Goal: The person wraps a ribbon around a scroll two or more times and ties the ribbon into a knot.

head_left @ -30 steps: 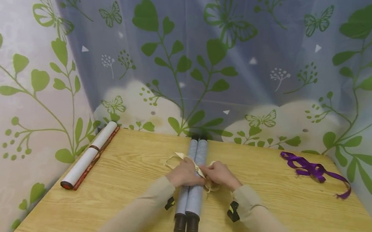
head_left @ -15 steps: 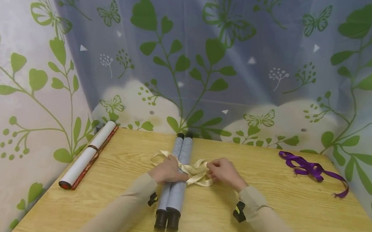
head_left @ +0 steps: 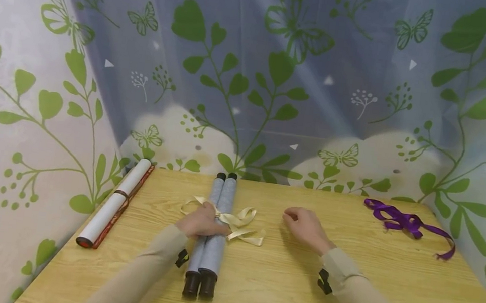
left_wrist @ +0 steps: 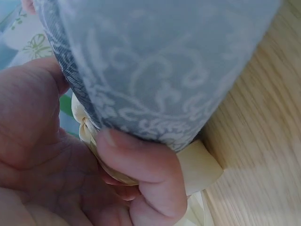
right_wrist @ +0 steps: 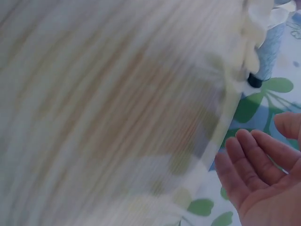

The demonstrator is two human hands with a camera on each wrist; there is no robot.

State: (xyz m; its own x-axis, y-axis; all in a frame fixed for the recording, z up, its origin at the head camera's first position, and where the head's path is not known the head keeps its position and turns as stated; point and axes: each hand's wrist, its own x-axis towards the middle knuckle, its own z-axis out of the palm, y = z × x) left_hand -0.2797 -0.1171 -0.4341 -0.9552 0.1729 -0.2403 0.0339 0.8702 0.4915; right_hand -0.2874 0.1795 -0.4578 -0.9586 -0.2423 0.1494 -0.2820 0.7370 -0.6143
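A hanging scroll, rolled from both ends into two grey-blue patterned rolls with dark end knobs, lies lengthwise on the table. Around its middle goes a cream ribbon, tied with loops and tails spread to either side. My left hand grips the scroll at the ribbon; in the left wrist view its fingers curl against the patterned roll beside a ribbon knot. To the right, apart from the scroll, my right hand hovers over the table holding nothing, its fingers relaxed in the right wrist view.
At the left edge of the wooden table lies a white scroll with a red strip and a brown tie. A purple ribbon lies loose at the back right. A patterned curtain hangs behind the table.
The left hand has shifted the grey-blue scroll leftward across the table. The right hand has let go of the cream ribbon and drawn away to the right.
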